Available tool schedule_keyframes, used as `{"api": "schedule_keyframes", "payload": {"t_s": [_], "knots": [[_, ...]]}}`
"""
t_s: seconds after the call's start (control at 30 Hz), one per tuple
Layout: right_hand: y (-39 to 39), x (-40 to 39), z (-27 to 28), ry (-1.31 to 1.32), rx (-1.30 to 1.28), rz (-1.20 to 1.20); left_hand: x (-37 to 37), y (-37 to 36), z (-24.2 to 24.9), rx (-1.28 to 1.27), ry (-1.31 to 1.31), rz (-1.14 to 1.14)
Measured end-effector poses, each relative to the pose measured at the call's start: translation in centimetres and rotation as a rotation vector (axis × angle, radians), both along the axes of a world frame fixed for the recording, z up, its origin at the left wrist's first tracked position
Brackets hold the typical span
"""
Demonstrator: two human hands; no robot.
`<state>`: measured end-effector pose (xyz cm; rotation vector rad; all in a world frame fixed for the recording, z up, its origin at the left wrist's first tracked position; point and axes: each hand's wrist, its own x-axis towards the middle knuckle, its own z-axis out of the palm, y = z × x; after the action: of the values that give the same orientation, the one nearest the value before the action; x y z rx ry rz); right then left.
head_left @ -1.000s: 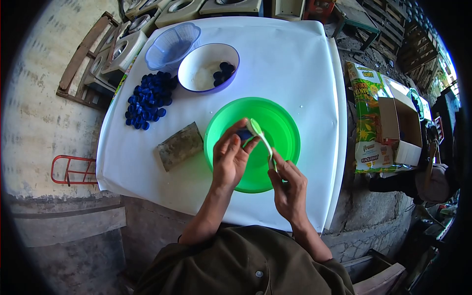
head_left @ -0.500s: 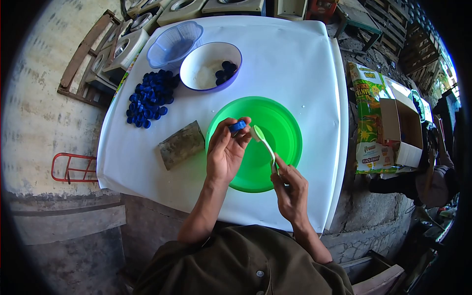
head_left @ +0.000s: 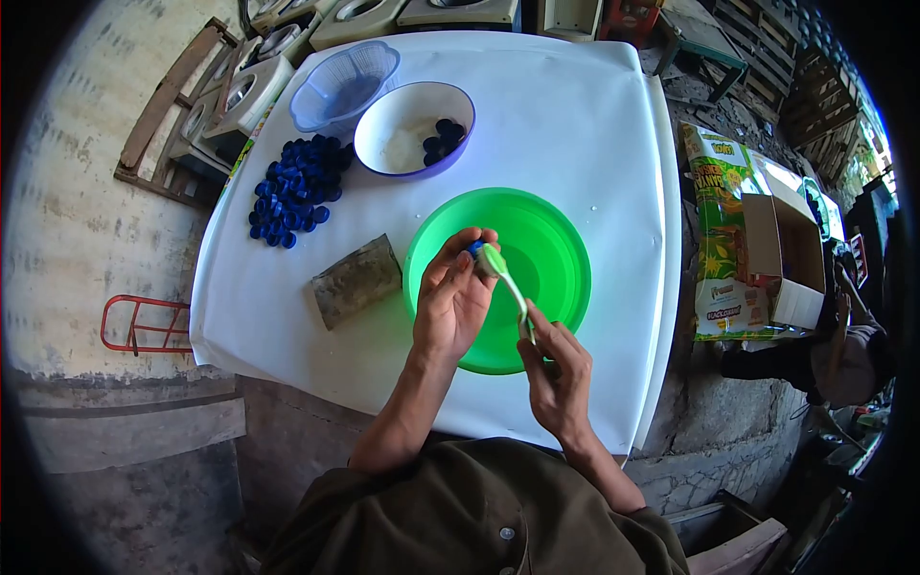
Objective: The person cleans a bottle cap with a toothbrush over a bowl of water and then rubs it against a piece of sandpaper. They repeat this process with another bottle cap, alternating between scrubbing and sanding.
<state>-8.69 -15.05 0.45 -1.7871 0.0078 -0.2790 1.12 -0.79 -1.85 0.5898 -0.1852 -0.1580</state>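
Observation:
Between the fingertips of my left hand (head_left: 454, 305) is a blue bottle cap (head_left: 474, 247), mostly covered by fingers and bristles. My right hand (head_left: 559, 374) grips the handle of a white and green toothbrush (head_left: 509, 278), whose head lies against the cap. Both hands are above the near part of a green basin (head_left: 541, 287). A large heap of blue caps (head_left: 295, 192) lies at the left of the table. Several more dark caps sit in a white bowl with a purple rim (head_left: 393, 129).
A rough grey block (head_left: 356, 281) lies left of the basin. Behind the bowl stands a pale blue plastic basket (head_left: 340, 86). White sheeting (head_left: 613, 125) covers the table. To the right are a cardboard box (head_left: 784, 254) and a person (head_left: 843, 359).
The toothbrush head has moved left onto the cap, covering part of it. My left hand has shifted slightly right, and my right hand slightly left.

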Motion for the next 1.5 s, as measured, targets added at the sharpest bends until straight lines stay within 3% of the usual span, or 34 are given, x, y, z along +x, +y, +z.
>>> {"api": "schedule_keyframes", "payload": {"t_s": [0.27, 0.53, 0.8, 0.93, 1.07, 1.5], "knots": [[-1.4, -0.2, -0.2, 0.062, 0.082, 0.0, 0.3, 0.7, 1.0, 0.02, -0.023, -0.01], [-0.5, 0.8, 0.7, -0.077, -0.04, -0.009, -0.2, 0.1, 1.6, 0.247, -0.126, -0.037], [-0.7, 0.5, 1.5, -0.1, -0.123, -0.043, -0.3, 0.2, 1.5, 0.296, -0.211, -0.088], [-0.8, 0.3, 1.3, -0.082, -0.148, -0.016, 0.4, 0.4, 1.8, 0.217, -0.171, -0.004], [-0.8, 0.2, 1.3, -0.075, -0.142, -0.014, 0.2, 0.4, 1.3, 0.268, -0.203, -0.083], [-0.7, 0.3, 1.5, -0.107, -0.147, -0.013, 0.0, 0.2, 1.3, 0.112, -0.153, -0.045]]}}
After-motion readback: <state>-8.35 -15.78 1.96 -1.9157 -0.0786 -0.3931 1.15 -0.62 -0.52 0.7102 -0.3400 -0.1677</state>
